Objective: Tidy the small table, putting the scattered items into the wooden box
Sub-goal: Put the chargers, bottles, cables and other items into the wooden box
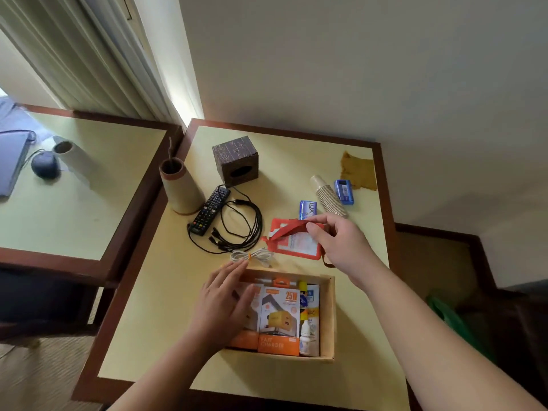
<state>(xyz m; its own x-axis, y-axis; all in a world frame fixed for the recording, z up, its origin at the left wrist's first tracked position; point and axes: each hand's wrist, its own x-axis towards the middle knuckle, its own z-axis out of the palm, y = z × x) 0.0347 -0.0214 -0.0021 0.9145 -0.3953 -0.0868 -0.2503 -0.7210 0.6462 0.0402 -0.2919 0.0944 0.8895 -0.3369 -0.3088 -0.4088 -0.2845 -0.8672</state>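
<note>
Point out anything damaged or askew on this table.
The table's surface is torn away at its far right corner, a ragged brown patch. The stack of paper cups lies tipped on its side beside it.

Cream worktop (296, 378), dark wood rim: wooden box (328, 315) at six o'clock, remote (210, 210) and black cable (240, 229) at ten, cups (327, 197) at one.

Pale wall (355, 54), curtain (98, 60) perhaps backlit, second table (89, 203) at left.

Left hand (228, 295) lies flat; right hand (338, 235) pinches.
</note>
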